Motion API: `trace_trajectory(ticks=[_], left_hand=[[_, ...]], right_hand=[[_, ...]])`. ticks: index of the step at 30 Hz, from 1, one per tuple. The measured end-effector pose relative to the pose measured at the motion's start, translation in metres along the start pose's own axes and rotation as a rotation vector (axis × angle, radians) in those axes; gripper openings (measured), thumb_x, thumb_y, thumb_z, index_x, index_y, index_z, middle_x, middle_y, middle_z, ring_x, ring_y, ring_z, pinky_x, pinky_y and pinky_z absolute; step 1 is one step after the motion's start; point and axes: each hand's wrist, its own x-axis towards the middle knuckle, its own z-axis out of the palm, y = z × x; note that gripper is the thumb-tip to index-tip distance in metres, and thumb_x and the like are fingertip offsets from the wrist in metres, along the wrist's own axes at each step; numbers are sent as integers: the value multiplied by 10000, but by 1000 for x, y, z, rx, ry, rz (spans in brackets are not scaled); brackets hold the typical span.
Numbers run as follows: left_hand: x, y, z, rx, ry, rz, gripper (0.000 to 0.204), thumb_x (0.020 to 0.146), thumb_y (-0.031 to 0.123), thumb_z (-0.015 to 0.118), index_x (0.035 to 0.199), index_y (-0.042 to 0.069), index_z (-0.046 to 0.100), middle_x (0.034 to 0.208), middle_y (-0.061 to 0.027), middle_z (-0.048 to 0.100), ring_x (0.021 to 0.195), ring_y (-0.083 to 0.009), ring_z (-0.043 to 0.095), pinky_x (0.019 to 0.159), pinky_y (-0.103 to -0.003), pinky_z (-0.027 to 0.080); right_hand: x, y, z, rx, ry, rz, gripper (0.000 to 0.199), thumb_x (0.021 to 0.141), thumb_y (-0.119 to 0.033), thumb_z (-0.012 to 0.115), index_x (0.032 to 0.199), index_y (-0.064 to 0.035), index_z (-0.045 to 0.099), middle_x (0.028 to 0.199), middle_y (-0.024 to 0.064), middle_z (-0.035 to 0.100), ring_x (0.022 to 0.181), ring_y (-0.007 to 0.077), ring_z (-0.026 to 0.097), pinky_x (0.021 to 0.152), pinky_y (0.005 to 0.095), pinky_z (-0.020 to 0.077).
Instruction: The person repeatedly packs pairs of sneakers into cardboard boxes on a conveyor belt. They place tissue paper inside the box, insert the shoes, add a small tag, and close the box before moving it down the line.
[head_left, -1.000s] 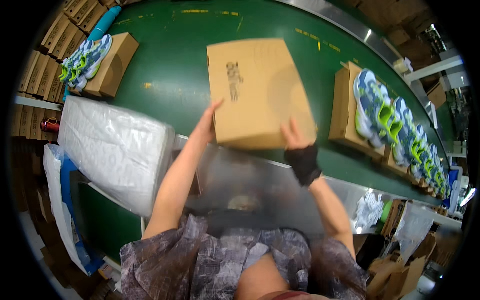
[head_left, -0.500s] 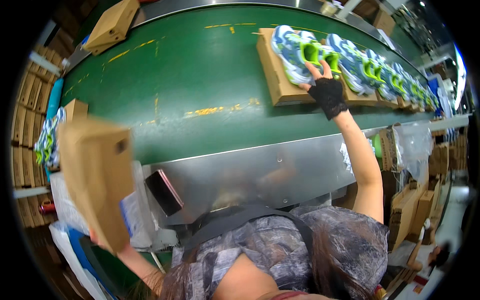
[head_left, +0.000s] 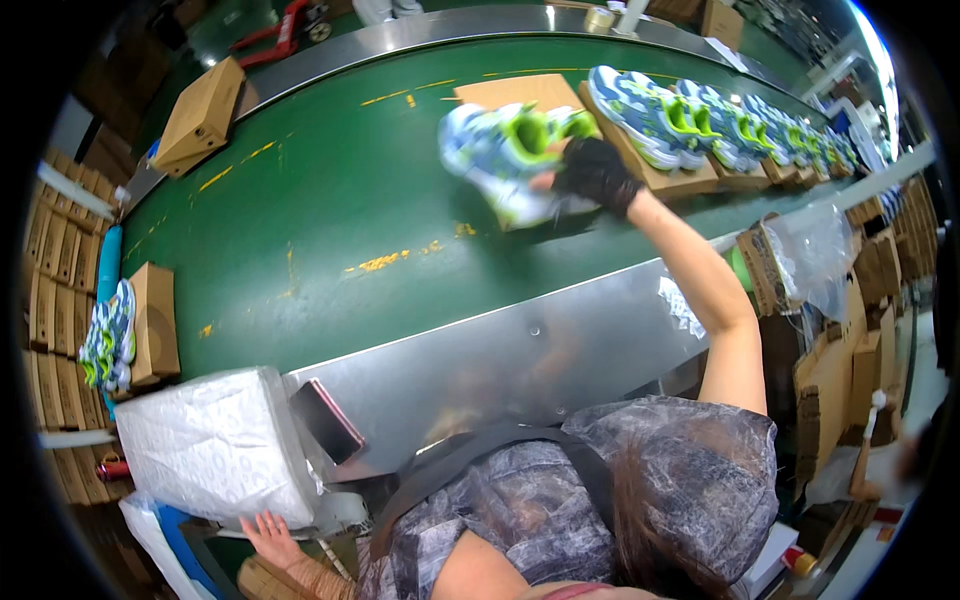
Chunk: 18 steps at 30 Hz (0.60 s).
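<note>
My right hand (head_left: 592, 178), in a black fingerless glove, grips a pair of blue-and-white sneakers (head_left: 485, 155) with lime-green linings. The pair is blurred and hangs over the green belt, in front of a brown shoebox (head_left: 530, 92). My left hand (head_left: 272, 538) is bare and holds nothing, its fingers spread at the lower edge of a white plastic-wrapped stack (head_left: 205, 445). Just below that hand, a brown cardboard piece (head_left: 262, 578) shows in part.
More sneakers (head_left: 650, 120) on boxes line the belt (head_left: 330, 230) at right. Another box (head_left: 198, 115) stands far left; sneakers (head_left: 110, 335) lean by a box at left. A phone (head_left: 328, 420) lies on the metal ledge (head_left: 450, 370). Cartons (head_left: 850, 380) stand at right.
My right hand has closed on the sneakers and moved them left, off their box. The shoebox in my left hand has left it; that hand is now empty, beside the white stack.
</note>
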Motion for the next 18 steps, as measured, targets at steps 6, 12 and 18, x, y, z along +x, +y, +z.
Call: trace_trajectory(ticks=[6,12,18], left_hand=[[-42,-45,222,648,-474,359,418,869,253,486,1193,-3,424,1226,-183,423,1125,-312,413,943,-382,315],[-108,-129,349,968,-1087,1138,397,873,318,471,1067,-24,521,1166,-219,475,1088,-308,456,921,-354,340],[-120,-116,376,1196,-1467,471,446,807,431,521,870,7,642,750,-168,630,732,-251,616,680,-326,459]], right_hand=[[-74,-94,60,483,-177,-580,335,633,-398,668,807,-120,597,835,117,510,749,278,549,631,417,441],[-116,-137,74,257,-352,-814,305,606,-322,676,796,-98,594,841,157,517,658,318,574,567,421,446],[-10,-64,90,41,16,-393,234,701,-239,580,813,-37,545,752,144,580,701,261,597,581,362,463]])
